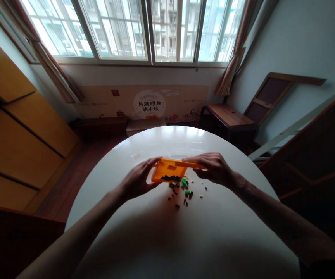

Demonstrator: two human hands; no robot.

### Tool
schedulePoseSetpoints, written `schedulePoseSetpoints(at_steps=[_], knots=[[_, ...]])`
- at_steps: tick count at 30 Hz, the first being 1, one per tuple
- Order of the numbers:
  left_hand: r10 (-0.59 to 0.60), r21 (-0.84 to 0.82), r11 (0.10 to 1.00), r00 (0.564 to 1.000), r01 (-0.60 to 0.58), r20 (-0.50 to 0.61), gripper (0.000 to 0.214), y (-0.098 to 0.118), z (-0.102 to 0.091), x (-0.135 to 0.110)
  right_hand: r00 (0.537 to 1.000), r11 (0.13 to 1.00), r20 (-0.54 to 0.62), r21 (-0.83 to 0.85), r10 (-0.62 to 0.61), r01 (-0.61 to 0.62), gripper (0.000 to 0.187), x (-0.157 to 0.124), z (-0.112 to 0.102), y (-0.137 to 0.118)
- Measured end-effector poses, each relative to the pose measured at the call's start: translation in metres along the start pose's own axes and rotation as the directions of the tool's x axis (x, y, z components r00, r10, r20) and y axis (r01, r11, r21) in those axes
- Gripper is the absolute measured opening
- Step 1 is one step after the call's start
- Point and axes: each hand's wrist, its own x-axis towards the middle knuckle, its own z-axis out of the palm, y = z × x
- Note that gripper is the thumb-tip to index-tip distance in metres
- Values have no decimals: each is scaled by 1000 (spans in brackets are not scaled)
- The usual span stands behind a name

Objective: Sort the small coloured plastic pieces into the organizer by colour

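Observation:
My left hand (pixel 138 177) grips the left side of an orange plastic box (pixel 162 169), thumb below and fingers over the top edge. The box is tilted towards me, and dark small pieces (pixel 170 178) lie along its lower edge. My right hand (pixel 215 168) is closed on a flat orange piece, like a lid (pixel 185 164), held at the box's right edge; I cannot tell whether the two are joined. Below, small toy bricks (pixel 187 192) in green, dark brown and pale yellow are scattered on the white table (pixel 112 228).
Beyond the round table stand a wooden bench (pixel 231 115) and a cardboard box (pixel 145 124) under the window. Yellow cabinets (pixel 25 131) line the left side. At the right, a dark wooden panel (pixel 318 162) leans near the table.

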Motion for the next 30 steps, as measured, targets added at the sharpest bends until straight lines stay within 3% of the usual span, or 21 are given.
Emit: schedulePoseSetpoints(at_steps=[5,11,21,30], knots=[[184,190,964,983,-185,27,68,0,-5,2,1000,1000,13,9,-20,20,33,-13,-6,2],[386,359,852,921,-380,59,58,5,-8,3,980,980,-24,8,-197,198,44,-27,-7,3],[360,403,839,929,-365,92,66,7,-6,4,964,962,-34,-87,-263,259,49,-35,-7,9],[453,461,774,888,-434,76,61,16,-18,6,949,945,-51,-121,-311,303,48,-38,-7,5]])
